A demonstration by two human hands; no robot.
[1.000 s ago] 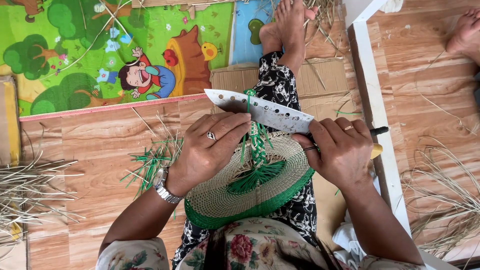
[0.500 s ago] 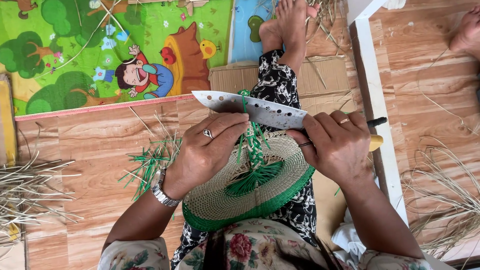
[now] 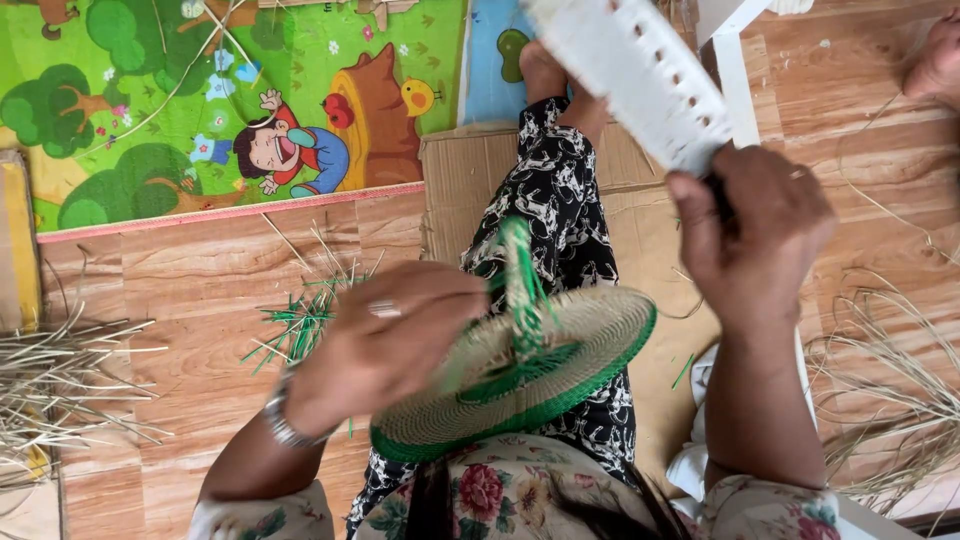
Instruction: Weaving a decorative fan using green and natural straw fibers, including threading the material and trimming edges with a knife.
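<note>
My right hand (image 3: 755,235) grips the handle of a wide knife (image 3: 630,70) whose perforated blade is raised and points up-left, blurred by motion. My left hand (image 3: 385,345), with a ring and a metal wristwatch, holds the left edge of a round woven straw piece (image 3: 580,335) with a green rim over my lap. A green and pale braided strand (image 3: 520,285) stands up from its green centre. The knife is now well clear of the braid.
My leg in black-and-white patterned trousers (image 3: 555,200) stretches forward over flattened cardboard (image 3: 650,170). A colourful cartoon play mat (image 3: 230,100) lies at upper left. Green trimmings (image 3: 305,320) litter the wood floor; dry straw (image 3: 60,380) lies left and right. A white beam (image 3: 745,110) runs on the right.
My right hand has swung the knife up and away from the braid, the blade now lifted toward the top. My left hand shifted lower on the woven piece, which tilted.
</note>
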